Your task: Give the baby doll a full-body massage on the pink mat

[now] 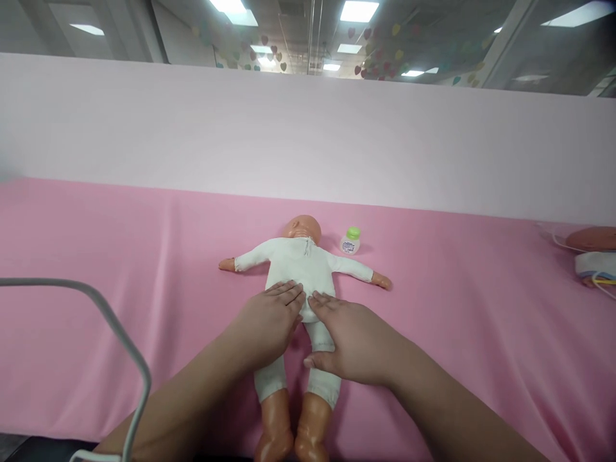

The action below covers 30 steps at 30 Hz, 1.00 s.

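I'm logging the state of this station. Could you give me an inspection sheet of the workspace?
Surface: pink cover, lightly creased in places.
Job's things: doll in white clothing, lying flat, arms spread.
Clutter: small bottle with a green cap, standing near the doll's head; brown item at the right edge, partly cut off, cannot be identified.
Grip: left hand and right hand open, fingers laid on the doll's lower torso.
Cables: grey cable curving from the left edge down to the bottom.
Surroundings: white wall behind, glass above it.
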{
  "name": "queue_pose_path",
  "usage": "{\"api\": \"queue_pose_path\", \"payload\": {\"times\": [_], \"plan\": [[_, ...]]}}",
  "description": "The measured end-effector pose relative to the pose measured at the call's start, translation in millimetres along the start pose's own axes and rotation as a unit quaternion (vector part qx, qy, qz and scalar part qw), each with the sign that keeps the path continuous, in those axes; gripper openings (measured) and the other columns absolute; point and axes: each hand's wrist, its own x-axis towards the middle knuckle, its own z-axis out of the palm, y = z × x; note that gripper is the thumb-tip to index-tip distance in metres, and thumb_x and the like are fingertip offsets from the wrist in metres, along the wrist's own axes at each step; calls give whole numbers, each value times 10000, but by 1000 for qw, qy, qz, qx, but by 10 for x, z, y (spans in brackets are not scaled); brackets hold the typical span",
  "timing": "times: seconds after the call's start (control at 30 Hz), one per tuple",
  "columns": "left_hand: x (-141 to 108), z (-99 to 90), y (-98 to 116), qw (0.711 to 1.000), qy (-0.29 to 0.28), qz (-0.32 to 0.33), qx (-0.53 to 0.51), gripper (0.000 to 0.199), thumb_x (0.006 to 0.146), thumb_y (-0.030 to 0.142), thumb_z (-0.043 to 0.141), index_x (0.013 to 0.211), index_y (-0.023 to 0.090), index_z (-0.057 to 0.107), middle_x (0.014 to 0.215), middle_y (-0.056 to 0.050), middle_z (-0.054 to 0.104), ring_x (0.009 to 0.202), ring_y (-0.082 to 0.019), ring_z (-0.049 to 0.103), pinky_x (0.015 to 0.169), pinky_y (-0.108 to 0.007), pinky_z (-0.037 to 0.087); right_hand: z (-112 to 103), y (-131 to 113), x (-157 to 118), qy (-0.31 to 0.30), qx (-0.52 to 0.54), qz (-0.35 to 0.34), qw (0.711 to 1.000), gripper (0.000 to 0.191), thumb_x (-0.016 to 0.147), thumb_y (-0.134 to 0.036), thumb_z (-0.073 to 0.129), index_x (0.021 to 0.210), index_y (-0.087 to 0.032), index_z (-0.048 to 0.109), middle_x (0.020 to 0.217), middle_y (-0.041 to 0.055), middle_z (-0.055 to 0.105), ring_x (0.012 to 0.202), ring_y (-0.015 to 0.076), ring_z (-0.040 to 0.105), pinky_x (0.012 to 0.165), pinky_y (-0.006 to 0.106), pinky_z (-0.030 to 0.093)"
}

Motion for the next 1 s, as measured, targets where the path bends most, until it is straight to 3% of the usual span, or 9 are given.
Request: {"api": "queue_pose_path", "payload": {"times": [0.17,0.3,0.53,0.73,1.0], "plan": [[6,-34,-22,993,-23,6,117,502,1033,263,457,1488,92,581,1598,-169,488,1514,-302,443,1268,-475,322,5,12,40,1,3,-7,1000,977,824,-597,770,1618,-150,418,1673,180,367,1541,368,390,1239,532,358],[59,-72,-58,985,11,8,172,567,1053,340,474,1554,73,492,1635,-176,439,1546,-305,390,1267,-492,340,5,82,115,50,11,-8,999,934,896,-648,678,1634,-156,384,1691,154,348,1579,348,316,1271,536,297],[129,-15,-165,984,0,-8,176,609,1072,405,421,1578,68,458,1646,-173,424,1557,-309,368,1262,-499,349,104,258,276,43,48,-18,998,1028,864,-680,705,1663,-167,309,1716,152,289,1599,352,261,1277,528,277],[107,-14,-166,987,-6,-28,156,593,1076,412,399,1566,92,488,1649,-154,426,1548,-302,386,1264,-479,346,76,281,280,35,71,-15,997,1016,845,-665,736,1647,-172,353,1710,145,301,1597,352,267,1281,522,274],[232,-126,-209,987,90,-60,117,582,1089,439,315,1529,137,548,1618,-107,498,1533,-272,421,1278,-473,320,65,426,386,106,95,-32,989,1005,876,-710,683,1658,-188,328,1719,125,295,1601,344,258,1302,522,239]]}}
